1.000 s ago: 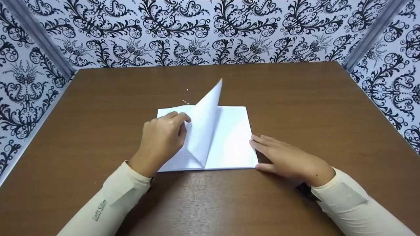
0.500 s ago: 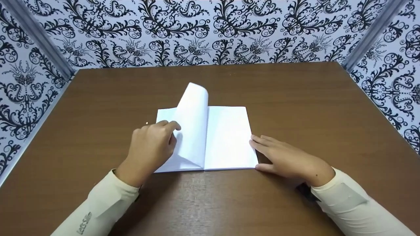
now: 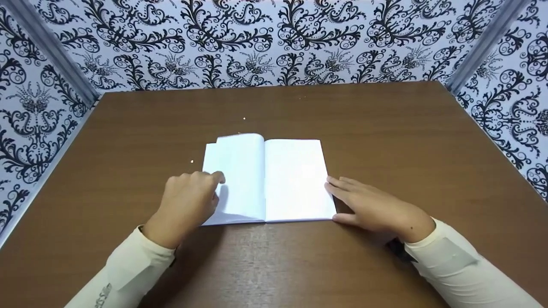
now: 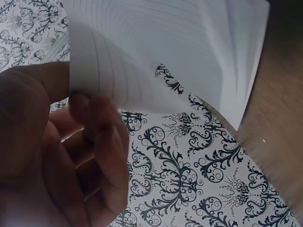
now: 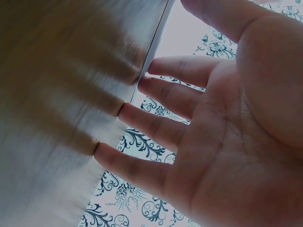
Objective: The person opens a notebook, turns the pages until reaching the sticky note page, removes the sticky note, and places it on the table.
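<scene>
Notebook (image 3: 265, 179) open on brown table (image 3: 385, 128); L fingers (image 4: 94, 123) pinch page, R fingers (image 3: 342, 186) spread; patterned walls (image 3: 274, 38).

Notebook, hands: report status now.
Left hand pinches a lined page of the open notebook. Right hand flat, fingertips at the notebook's right edge. Nothing in the way on the table.

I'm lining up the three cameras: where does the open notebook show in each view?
Head: notebook lies open at table centre, between both hands.
Left wrist: its lined page fills the top, pinched by the left hand.
Right wrist: only its edge, upper middle, at the right hand's fingertips.
Shared landmark: black-and-white patterned wall.
</scene>
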`<state>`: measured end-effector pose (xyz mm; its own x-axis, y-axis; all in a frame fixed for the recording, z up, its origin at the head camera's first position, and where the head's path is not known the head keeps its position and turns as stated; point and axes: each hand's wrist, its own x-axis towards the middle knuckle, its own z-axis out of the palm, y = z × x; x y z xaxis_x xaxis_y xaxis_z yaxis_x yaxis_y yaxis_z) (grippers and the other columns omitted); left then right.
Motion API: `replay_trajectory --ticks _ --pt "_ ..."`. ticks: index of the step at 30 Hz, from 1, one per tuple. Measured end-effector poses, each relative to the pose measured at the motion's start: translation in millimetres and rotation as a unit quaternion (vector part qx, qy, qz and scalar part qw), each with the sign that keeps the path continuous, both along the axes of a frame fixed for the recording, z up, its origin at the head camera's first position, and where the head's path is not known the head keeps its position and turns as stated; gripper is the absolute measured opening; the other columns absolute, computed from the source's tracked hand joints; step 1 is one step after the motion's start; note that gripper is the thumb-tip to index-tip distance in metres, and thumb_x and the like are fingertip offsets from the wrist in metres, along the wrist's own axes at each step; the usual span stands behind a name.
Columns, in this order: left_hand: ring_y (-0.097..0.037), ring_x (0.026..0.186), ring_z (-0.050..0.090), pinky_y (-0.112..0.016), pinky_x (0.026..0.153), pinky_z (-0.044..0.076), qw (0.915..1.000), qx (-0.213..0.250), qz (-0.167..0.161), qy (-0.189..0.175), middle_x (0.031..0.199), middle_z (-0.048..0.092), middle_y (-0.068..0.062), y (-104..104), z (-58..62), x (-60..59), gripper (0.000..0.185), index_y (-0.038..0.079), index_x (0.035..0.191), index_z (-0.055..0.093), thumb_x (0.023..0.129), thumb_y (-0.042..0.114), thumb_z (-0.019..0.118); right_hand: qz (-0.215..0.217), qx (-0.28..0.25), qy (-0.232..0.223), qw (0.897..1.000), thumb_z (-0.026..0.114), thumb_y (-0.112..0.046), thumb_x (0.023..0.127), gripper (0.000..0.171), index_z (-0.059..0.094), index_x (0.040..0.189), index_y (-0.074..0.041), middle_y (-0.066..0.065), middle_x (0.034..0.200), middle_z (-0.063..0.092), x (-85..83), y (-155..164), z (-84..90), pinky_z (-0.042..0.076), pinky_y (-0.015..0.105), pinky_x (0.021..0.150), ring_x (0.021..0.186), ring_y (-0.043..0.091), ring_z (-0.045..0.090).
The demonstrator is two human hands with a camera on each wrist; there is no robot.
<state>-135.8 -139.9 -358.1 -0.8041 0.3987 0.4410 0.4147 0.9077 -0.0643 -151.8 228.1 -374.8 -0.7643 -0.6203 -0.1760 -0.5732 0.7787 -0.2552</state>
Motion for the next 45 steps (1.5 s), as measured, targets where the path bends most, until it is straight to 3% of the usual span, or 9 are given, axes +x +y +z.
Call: replay_trajectory --ticks 10,29,34,40,45 --pt "-0.015 0.044 0.036 -0.035 0.036 0.031 0.9975 -0.051 0.007 -0.049 0.057 0.064 -0.010 -2 -3.8 0.6 0.020 0.011 0.081 0.074 0.073 -0.006 0.066 0.002 0.000 0.001 1.000 0.063 -0.034 0.098 0.068 0.038 0.152 -0.001 0.017 0.161 0.033 -0.9 0 -1.2 0.030 0.057 0.117 0.147 0.043 0.032" --pt "-0.026 0.048 0.057 -0.041 0.039 0.040 0.9920 -0.053 0.005 -0.114 0.075 0.074 -0.013 -7 -16.4 -7.8 0.027 0.014 0.089 0.079 0.078 -0.005 0.064 -0.007 0.004 -0.009 1.000 0.062 -0.036 0.098 0.069 0.037 0.153 -0.003 0.016 0.162 0.032 0.1 0 -0.8 0.029 0.059 0.116 0.148 0.042 0.031" --pt "-0.025 0.048 0.055 -0.041 0.039 0.040 0.9917 -0.053 0.010 -0.117 0.072 0.073 -0.013 -8 -17.9 -8.6 0.027 0.015 0.088 0.079 0.078 -0.005 0.064 -0.005 0.005 -0.006 1.000 0.062 -0.036 0.098 0.069 0.037 0.153 -0.003 0.016 0.162 0.032 -0.1 -1 0.2 0.030 0.059 0.116 0.148 0.042 0.031" --pt "-0.014 0.048 0.032 -0.038 0.037 0.035 0.9941 -0.055 0.006 -0.093 0.057 0.064 -0.010 -5 -16.5 -6.5 0.012 0.009 0.073 0.073 0.077 -0.001 0.069 0.000 0.005 0.002 1.000 0.063 -0.034 0.098 0.068 0.038 0.152 -0.002 0.017 0.161 0.034 -0.5 0 0.3 0.030 0.059 0.115 0.147 0.043 0.032" --pt "-0.015 0.046 0.034 -0.037 0.038 0.035 0.9924 -0.074 0.022 -0.095 0.052 0.058 -0.009 0 -13.7 -6.1 0.014 0.007 0.070 0.068 0.081 0.012 0.074 0.000 0.004 0.003 1.000 0.063 -0.034 0.098 0.068 0.038 0.152 -0.002 0.017 0.161 0.034 -0.3 0 -0.3 0.030 0.060 0.115 0.147 0.043 0.032"
